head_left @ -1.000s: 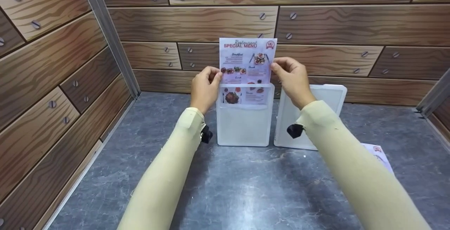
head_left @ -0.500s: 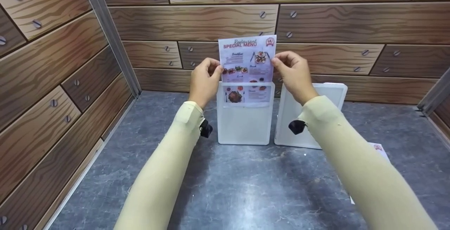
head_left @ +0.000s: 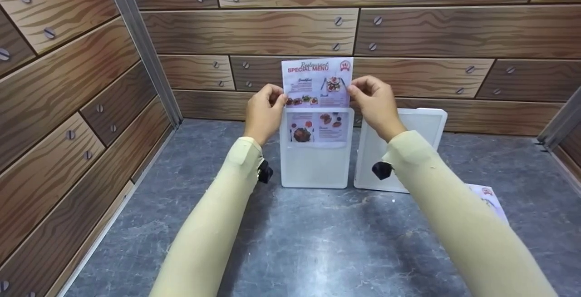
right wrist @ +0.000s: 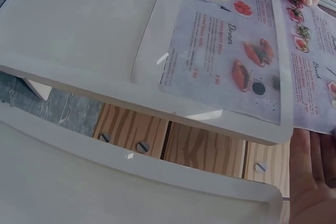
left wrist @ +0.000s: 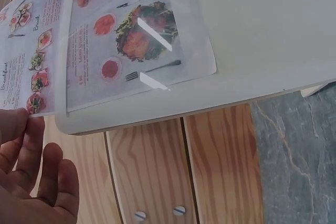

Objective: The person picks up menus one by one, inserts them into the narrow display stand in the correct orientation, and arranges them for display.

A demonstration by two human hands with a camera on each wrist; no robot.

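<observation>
A printed menu sheet (head_left: 317, 83) stands upright, its lower part behind the clear front of a white-framed display stand (head_left: 315, 167). My left hand (head_left: 265, 113) pinches the sheet's left edge between thumb and fingers, just above the frame's top. On the opposite edge, my right hand (head_left: 376, 106) pinches the paper in the same way. In the left wrist view the lower part of the menu (left wrist: 131, 40) shows through the glossy front, with bare white panel below it. The right wrist view shows the sheet (right wrist: 226, 51) crossing the frame's top bar.
A second white display stand (head_left: 424, 129) leans upright to the right, partly behind my right hand. Another menu sheet (head_left: 488, 197) lies on the grey marbled table (head_left: 308, 242), partly under my right forearm. Wood-patterned walls (head_left: 254, 29) close off the back and left.
The menu sheet rose slightly and tilted, then came down with both hands, so more of it now sits behind the stand's clear front. The stands have stayed in place.
</observation>
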